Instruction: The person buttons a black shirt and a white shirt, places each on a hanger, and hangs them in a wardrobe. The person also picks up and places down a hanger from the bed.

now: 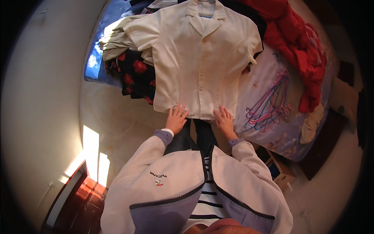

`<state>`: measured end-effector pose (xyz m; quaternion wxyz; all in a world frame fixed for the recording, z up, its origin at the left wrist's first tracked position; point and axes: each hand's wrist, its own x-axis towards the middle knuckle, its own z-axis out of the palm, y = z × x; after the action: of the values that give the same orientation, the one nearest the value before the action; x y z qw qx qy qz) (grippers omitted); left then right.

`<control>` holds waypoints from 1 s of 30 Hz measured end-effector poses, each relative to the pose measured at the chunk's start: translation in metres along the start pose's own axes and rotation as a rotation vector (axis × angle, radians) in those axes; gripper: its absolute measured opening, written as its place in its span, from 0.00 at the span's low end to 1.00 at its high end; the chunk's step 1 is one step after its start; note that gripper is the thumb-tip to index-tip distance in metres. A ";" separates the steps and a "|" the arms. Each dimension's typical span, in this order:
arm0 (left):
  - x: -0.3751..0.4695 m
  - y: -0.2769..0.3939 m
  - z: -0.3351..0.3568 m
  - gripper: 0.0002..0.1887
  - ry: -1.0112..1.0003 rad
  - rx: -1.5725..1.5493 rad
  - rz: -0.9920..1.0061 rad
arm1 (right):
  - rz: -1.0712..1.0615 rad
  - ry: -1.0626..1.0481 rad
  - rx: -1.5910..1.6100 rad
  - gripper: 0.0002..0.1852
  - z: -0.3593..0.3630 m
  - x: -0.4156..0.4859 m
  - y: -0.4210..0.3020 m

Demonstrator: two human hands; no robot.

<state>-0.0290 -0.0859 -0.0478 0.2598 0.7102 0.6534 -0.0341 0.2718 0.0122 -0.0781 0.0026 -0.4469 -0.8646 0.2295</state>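
A cream short-sleeved button-front shirt (pixel 201 64) lies spread out face up before me, its collar at the far side and its hem towards me. Inside the collar part of a blue hanger (pixel 205 16) shows. My left hand (pixel 176 118) rests on the hem's left part with the fingers spread. On the right part of the hem lies my right hand (pixel 224 120), its fingers also apart. Both palms face down on the cloth, and neither hand grips anything. Under the shirt's left side a black garment with red flowers (pixel 137 70) sticks out.
Pink, purple and blue hangers (pixel 270 105) lie in a heap on the flowered bed cover (pixel 263 70). Red cloth (pixel 301 52) runs along the bed's right side, with a beige cloth (pixel 312 124) near it. A beige garment (pixel 117 44) lies at the left. A reddish-brown door (pixel 84 204) stands lower left.
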 end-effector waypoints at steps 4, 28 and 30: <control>-0.051 0.034 0.003 0.28 -0.131 -0.165 0.054 | 0.137 -0.333 0.112 0.28 -0.017 -0.064 -0.008; -0.015 -0.108 -0.096 0.31 0.102 0.060 -0.259 | 0.170 -0.187 0.032 0.26 -0.055 0.024 0.045; -0.027 -0.112 -0.100 0.31 0.088 0.032 -0.285 | 0.301 -0.168 0.081 0.24 -0.067 0.034 0.050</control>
<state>-0.1678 -0.0681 0.0129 0.2122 0.6150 0.7578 -0.0499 0.3044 0.0900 -0.0447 -0.0864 -0.5501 -0.7752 0.2984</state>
